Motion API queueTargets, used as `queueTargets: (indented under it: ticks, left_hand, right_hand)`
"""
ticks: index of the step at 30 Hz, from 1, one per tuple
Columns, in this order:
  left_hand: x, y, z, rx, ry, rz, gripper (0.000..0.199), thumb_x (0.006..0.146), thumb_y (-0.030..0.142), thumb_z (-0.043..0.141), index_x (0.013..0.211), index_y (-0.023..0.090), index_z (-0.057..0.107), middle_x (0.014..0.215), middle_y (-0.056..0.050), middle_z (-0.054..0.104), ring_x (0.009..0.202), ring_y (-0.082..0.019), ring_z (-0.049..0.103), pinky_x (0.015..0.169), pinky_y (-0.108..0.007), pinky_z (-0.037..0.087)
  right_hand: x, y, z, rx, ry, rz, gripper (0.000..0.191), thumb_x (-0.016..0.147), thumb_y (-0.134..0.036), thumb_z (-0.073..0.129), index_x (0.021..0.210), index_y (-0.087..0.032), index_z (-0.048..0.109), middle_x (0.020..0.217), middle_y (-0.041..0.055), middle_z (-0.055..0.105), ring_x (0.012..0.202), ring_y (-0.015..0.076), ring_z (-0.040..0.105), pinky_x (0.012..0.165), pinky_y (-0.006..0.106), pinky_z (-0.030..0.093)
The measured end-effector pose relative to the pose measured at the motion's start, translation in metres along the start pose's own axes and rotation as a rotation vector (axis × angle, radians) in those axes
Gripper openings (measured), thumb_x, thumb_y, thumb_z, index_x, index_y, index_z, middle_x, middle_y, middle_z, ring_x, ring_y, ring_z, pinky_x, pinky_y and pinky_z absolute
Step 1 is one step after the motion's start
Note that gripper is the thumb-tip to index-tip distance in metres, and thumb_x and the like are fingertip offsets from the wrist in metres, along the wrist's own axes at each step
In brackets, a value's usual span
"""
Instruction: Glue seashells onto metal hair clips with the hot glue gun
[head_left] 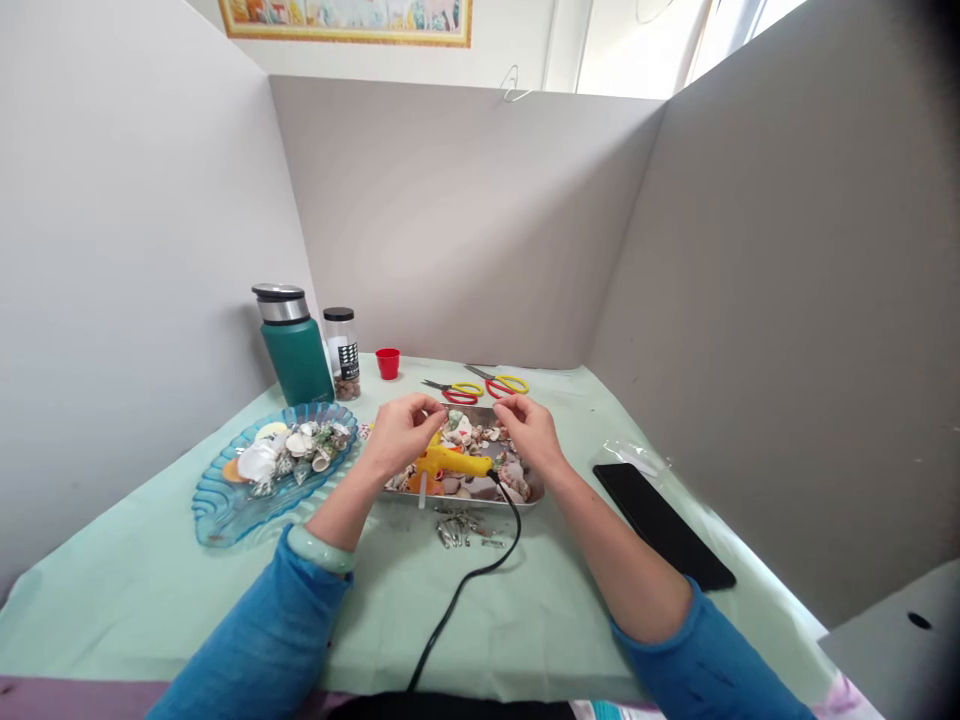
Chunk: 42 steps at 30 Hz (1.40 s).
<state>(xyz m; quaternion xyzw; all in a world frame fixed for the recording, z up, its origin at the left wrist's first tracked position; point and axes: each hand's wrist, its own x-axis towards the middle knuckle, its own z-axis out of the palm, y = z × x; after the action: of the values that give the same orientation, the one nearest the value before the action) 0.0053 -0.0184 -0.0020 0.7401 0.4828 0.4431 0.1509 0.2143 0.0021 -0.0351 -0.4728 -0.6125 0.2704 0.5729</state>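
Note:
My left hand (407, 430) hovers over the left part of a metal tray (534, 497) filled with shells, its thumb and forefinger pinched together. Over the tray's right part is my right hand (529, 428), also in a pinch. Whatever either pinch holds is too small to make out. The hands are apart. Below and between them a yellow glue gun (457, 460) lies across the tray, its black cord (480, 572) curving toward the front edge. Several metal clips (456, 528) lie just in front of the tray.
A blue glass dish (217, 515) with shells stands left. Behind it are a green bottle (296, 350), a clear jar (343, 355) and a red cup (388, 364). Two scissors (459, 393) (504, 384) lie behind the tray; a black phone-like slab (660, 525) lies right. Grey panels enclose the table.

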Motion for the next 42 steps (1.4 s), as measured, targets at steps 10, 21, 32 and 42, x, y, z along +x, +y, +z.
queueTargets:
  ticks: [10,21,32,42]
  left_hand:
    - [0.001,0.004,-0.003,0.162,0.010,0.018,0.017,0.076,0.029,0.054,0.072,0.018,0.065,0.065,-0.001,0.066,0.054,-0.013,0.055,0.054,-0.025,0.040]
    - [0.001,0.000,0.000,0.008,-0.067,-0.156,0.023,0.072,0.038,0.056,0.072,0.016,0.065,0.064,-0.002,0.064,0.057,-0.014,0.056,0.052,-0.023,0.041]
    - [-0.004,0.018,0.001,-0.301,-0.204,-0.332,0.024,0.070,0.040,0.062,0.069,0.016,0.060,0.049,0.003,0.053,0.044,-0.010,0.049,0.042,-0.020,0.037]
    - [-0.002,0.005,0.007,-0.111,-0.032,0.049,0.017,0.074,0.030,0.063,0.085,0.017,0.064,0.075,-0.003,0.065,0.057,-0.011,0.053,0.054,-0.023,0.044]
  right_hand:
    - [-0.009,-0.008,0.008,-0.051,-0.124,-0.045,0.016,0.076,-0.032,0.054,0.075,-0.019,0.063,0.068,0.0005,0.063,0.064,0.0153,0.056,0.062,0.028,0.045]
    - [-0.020,-0.023,0.011,-0.037,-0.224,-0.162,0.017,0.078,-0.029,0.055,0.090,-0.020,0.064,0.087,0.0025,0.065,0.071,0.0137,0.057,0.068,0.028,0.046]
    - [-0.026,-0.034,0.014,0.048,-0.313,-0.257,0.020,0.079,-0.028,0.058,0.097,-0.022,0.065,0.094,0.0034,0.065,0.071,0.0136,0.059,0.064,0.028,0.049]
    - [-0.021,-0.037,0.010,0.495,-0.351,0.216,0.026,0.075,-0.041,0.064,0.086,-0.018,0.060,0.067,-0.0007,0.064,0.055,0.0101,0.057,0.054,0.023,0.048]
